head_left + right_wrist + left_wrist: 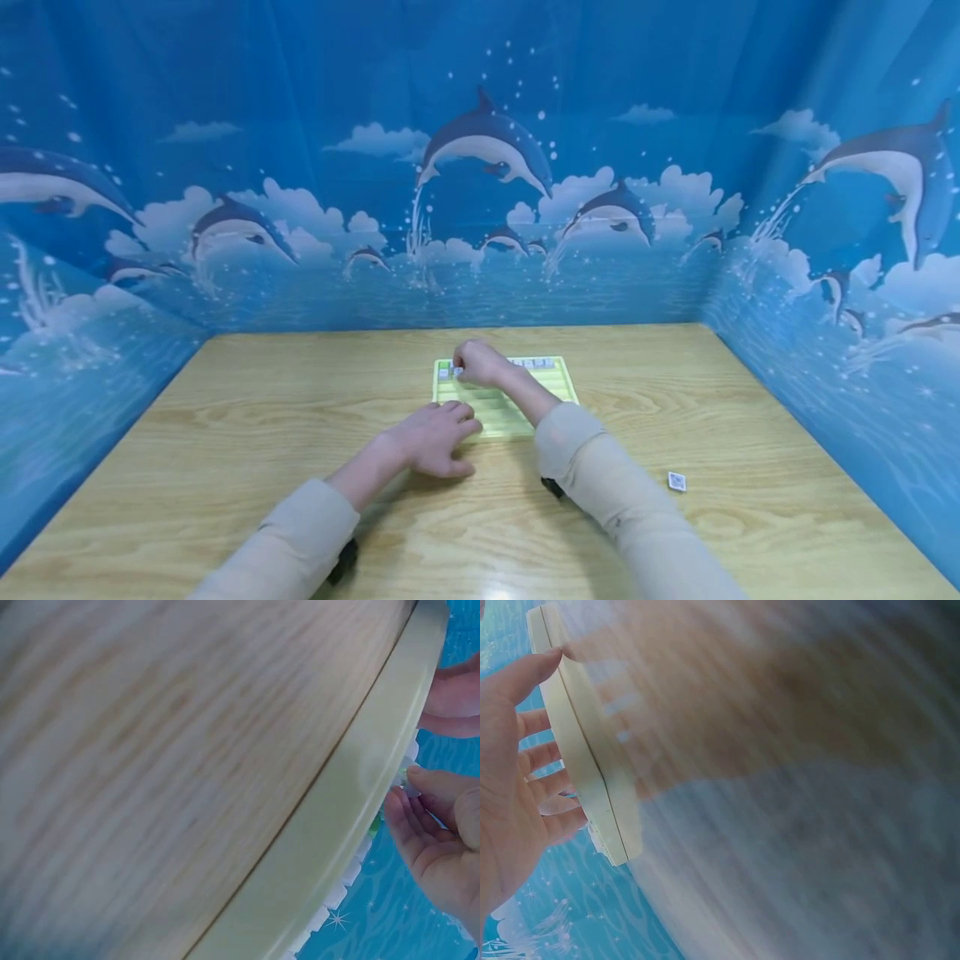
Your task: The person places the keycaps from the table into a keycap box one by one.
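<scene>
A pale yellow-green ridged tray (517,417) lies on the table, with small white tiles (537,363) lined along its far edge. At the tray's far left corner my right hand (480,364) pinches a small tile (410,784) between thumb and fingers; the hand covers part of the row. My left hand (438,437) lies at the tray's near left corner, fingers spread and extended. In the left wrist view its thumb touches the tray's side (581,742), and the other fingers reach past that side.
A single white tile (677,482) with a dark printed mark lies on the wooden table (300,400), right of the right forearm. A blue curtain (337,283) printed with dolphins stands along the table's back and sides.
</scene>
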The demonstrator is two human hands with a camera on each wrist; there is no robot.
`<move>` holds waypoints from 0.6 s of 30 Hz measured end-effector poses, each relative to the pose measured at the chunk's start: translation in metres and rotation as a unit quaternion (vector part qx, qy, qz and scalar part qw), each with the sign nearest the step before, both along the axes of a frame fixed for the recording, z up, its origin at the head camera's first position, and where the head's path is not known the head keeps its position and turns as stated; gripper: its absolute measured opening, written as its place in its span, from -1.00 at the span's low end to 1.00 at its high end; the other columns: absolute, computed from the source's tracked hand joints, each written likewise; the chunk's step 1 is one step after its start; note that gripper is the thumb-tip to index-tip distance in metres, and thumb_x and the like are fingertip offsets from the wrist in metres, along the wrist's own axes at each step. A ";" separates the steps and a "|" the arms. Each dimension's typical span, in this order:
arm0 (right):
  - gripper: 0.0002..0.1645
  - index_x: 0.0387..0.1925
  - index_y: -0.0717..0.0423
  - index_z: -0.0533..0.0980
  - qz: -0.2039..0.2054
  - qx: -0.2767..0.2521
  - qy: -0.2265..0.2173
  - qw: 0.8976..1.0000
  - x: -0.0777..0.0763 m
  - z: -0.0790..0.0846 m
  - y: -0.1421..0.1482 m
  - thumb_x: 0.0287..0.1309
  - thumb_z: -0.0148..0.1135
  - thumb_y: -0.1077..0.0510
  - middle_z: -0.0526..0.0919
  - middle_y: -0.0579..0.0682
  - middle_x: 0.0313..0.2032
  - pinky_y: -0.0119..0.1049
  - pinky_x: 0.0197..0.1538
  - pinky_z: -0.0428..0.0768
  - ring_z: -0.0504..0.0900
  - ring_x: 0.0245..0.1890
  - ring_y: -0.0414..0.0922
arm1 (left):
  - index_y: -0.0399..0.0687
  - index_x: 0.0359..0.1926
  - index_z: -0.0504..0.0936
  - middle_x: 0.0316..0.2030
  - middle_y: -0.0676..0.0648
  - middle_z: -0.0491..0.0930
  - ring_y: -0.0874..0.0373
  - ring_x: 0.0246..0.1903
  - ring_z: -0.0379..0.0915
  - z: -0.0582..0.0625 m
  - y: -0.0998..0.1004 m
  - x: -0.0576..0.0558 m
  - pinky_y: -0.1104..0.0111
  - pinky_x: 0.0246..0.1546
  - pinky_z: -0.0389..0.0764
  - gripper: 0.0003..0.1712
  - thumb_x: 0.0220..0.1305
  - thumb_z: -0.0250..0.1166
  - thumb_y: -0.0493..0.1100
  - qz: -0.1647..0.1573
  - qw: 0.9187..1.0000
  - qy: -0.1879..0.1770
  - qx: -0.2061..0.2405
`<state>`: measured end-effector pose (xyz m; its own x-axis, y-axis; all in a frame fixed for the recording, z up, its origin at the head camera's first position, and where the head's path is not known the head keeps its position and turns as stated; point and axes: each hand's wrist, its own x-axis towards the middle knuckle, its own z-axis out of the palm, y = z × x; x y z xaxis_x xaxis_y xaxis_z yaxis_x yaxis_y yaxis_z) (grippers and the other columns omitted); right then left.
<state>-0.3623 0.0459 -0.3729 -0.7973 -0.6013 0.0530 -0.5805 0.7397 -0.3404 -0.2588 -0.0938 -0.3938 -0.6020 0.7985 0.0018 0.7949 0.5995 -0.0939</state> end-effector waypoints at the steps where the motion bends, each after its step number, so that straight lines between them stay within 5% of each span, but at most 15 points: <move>1: -0.83 -0.28 0.25 0.58 -0.002 0.004 -0.001 1.000 0.000 0.000 -0.001 0.02 0.21 0.35 0.60 0.01 -0.36 -0.38 -0.28 0.50 0.49 -0.35 -0.14 | -0.01 0.12 0.43 -0.01 -0.05 0.38 0.07 0.03 0.28 0.000 0.000 0.000 0.19 -0.06 0.45 -0.37 0.13 0.17 0.25 0.001 1.000 0.001 -0.001; 18: -0.91 -0.38 0.16 0.54 -0.021 0.041 0.014 0.999 -0.006 -0.010 -0.009 0.03 0.18 0.35 0.51 -0.05 -0.40 -0.39 -0.36 0.46 0.43 -0.37 -0.14 | 0.00 0.13 0.42 0.01 -0.05 0.38 0.08 0.04 0.28 -0.002 0.000 0.000 0.22 -0.05 0.44 -0.35 0.12 0.15 0.27 0.001 1.000 0.007 -0.004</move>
<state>-0.3680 0.0374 -0.3828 -0.8212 -0.5699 0.0272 -0.5560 0.7886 -0.2625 -0.2592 -0.0939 -0.3955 -0.6040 0.7969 0.0026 0.7920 0.6006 -0.1096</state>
